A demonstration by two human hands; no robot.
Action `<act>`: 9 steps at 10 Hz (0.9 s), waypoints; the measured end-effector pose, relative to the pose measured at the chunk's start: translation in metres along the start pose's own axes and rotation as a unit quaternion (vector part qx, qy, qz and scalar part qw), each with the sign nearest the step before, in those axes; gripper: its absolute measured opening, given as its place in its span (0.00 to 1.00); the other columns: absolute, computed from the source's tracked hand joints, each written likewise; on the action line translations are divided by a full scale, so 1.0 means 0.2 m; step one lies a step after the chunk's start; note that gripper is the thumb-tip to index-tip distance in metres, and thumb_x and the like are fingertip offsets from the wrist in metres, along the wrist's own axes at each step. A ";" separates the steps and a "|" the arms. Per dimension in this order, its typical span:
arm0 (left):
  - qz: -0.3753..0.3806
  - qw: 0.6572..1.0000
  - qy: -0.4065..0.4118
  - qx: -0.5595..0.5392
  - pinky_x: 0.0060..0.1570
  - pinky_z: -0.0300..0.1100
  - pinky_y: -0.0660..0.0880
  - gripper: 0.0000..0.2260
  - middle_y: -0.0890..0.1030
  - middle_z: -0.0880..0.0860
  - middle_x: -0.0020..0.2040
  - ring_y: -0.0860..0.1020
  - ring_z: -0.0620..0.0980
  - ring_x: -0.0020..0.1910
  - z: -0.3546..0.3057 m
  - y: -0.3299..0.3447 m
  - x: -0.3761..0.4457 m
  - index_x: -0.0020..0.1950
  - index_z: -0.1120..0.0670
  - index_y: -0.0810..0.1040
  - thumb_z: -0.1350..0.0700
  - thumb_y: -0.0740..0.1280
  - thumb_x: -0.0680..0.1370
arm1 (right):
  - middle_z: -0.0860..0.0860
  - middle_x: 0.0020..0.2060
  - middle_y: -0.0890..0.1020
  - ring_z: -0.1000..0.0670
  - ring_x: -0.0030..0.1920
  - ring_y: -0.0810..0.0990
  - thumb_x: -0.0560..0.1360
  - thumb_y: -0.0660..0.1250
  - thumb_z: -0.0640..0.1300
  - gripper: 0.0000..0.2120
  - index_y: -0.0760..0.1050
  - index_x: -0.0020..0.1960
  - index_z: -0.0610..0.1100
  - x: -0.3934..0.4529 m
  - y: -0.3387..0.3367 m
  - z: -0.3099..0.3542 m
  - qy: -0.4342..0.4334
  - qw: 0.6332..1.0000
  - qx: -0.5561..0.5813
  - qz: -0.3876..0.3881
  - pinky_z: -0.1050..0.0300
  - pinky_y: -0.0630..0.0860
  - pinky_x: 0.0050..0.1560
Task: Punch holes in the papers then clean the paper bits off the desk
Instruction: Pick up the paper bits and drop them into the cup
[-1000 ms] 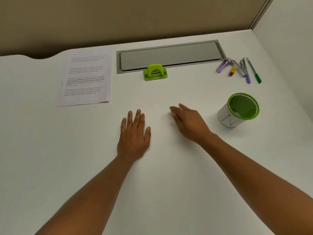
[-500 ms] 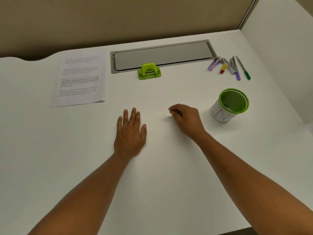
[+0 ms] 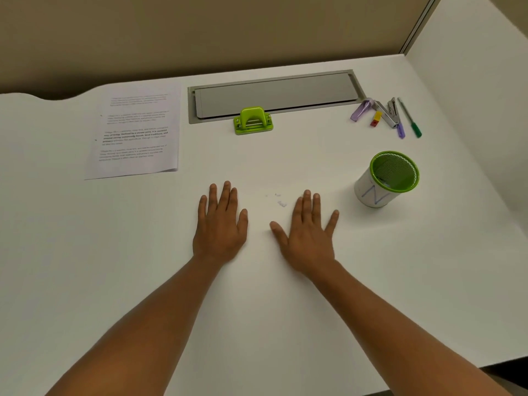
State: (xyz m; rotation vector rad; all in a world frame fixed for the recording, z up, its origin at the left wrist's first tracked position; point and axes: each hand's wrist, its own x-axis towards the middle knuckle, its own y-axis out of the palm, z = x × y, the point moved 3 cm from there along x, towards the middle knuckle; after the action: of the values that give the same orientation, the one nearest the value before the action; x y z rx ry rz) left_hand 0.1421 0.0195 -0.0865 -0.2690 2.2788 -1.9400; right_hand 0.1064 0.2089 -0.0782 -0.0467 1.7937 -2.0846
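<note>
My left hand (image 3: pixel 221 224) and my right hand (image 3: pixel 307 235) both lie flat on the white desk (image 3: pixel 143 281), palms down, fingers spread, holding nothing. A few small paper bits (image 3: pixel 281 202) lie on the desk between the two hands, just beyond my right fingertips. A stack of printed papers (image 3: pixel 137 130) rests at the far left. The green hole punch (image 3: pixel 253 121) stands at the back centre, in front of the grey cable tray lid (image 3: pixel 274 94).
A green mesh cup with a white sleeve (image 3: pixel 387 178) stands to the right of my right hand. Further back right lie a purple stapler (image 3: pixel 361 110), a small red and yellow item (image 3: pixel 375 119), a metal staple remover (image 3: pixel 390 114) and a green pen (image 3: pixel 410 118). Partition walls rise behind and at right.
My right hand has opened from a pinch near the paper bits and laid itself flat on the desk, slightly nearer to me. My left hand stays flat in place.
</note>
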 end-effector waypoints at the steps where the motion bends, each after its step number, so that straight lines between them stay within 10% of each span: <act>1: -0.001 1.000 0.002 0.004 0.77 0.55 0.52 0.28 0.58 0.54 0.79 0.52 0.56 0.79 0.00 0.00 0.00 0.78 0.57 0.59 0.45 0.47 0.81 | 0.46 0.79 0.37 0.47 0.77 0.31 0.76 0.36 0.70 0.43 0.38 0.79 0.39 0.04 0.01 0.10 -0.016 1.000 0.013 0.004 0.32 0.33 0.72; 5: -0.004 1.000 0.003 0.008 0.77 0.55 0.52 0.28 0.57 0.55 0.80 0.52 0.57 0.79 0.00 0.01 0.00 0.78 0.57 0.59 0.45 0.47 0.81 | 0.50 0.79 0.36 0.49 0.77 0.31 0.78 0.36 0.66 0.38 0.38 0.79 0.43 0.07 -0.01 0.05 -0.053 0.999 0.007 0.011 0.30 0.34 0.72; 7: -0.004 1.000 0.003 0.004 0.77 0.56 0.52 0.27 0.58 0.54 0.80 0.52 0.57 0.79 0.00 0.01 0.00 0.78 0.57 0.59 0.45 0.47 0.81 | 0.47 0.72 0.68 0.42 0.72 0.63 0.82 0.52 0.55 0.22 0.66 0.73 0.47 0.16 -0.13 0.01 -0.077 0.993 0.029 -0.090 0.39 0.60 0.66; 9: -0.005 1.000 0.003 0.005 0.77 0.56 0.52 0.27 0.58 0.54 0.80 0.52 0.57 0.79 0.00 0.01 0.00 0.78 0.57 0.59 0.46 0.48 0.81 | 0.49 0.48 0.80 0.43 0.50 0.75 0.78 0.64 0.50 0.11 0.80 0.56 0.48 0.23 -0.13 0.01 -0.104 0.984 0.055 -0.135 0.49 0.67 0.49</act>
State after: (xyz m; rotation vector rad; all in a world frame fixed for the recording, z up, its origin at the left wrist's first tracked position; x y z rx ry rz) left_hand 0.1423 0.0200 -0.0886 -0.2747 2.2754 -1.9586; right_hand 0.0573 0.1964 -0.0632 -0.4853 1.6185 -2.2614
